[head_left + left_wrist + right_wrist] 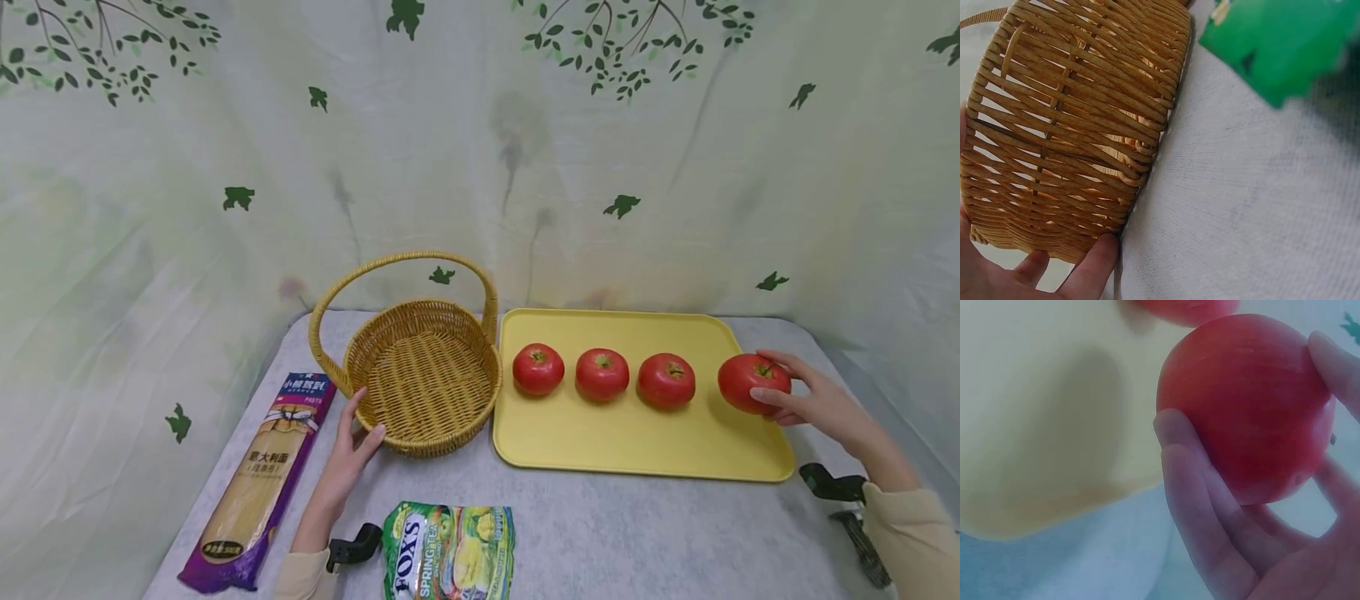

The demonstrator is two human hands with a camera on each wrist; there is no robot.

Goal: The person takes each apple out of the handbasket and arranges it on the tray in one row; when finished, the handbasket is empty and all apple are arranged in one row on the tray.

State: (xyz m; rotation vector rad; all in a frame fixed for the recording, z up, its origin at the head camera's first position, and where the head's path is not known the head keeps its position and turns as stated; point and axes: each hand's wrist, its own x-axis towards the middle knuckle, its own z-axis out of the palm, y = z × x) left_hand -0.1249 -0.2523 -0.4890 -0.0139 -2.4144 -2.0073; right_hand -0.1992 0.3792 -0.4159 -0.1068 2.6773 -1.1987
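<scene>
A red tomato [750, 383] is held in my right hand [817, 407], thumb on one side and fingers on the other. In the right wrist view the held tomato [1244, 409] hangs above the tray's right end and casts a shadow there. Three more tomatoes [602, 375] sit in a row on the yellow tray [637, 454]. My left hand [345, 467] holds the near left side of the round wicker basket [427, 383], which has nothing in it. In the left wrist view, fingertips [1094, 265] lie against the basket's woven wall [1072, 131].
A purple pasta pack [258, 483] lies left of the basket. A green candy bag [450, 550] lies at the table's front. The basket's tall handle [401, 258] arches up at the back. A printed cloth [480, 150] hangs behind the table.
</scene>
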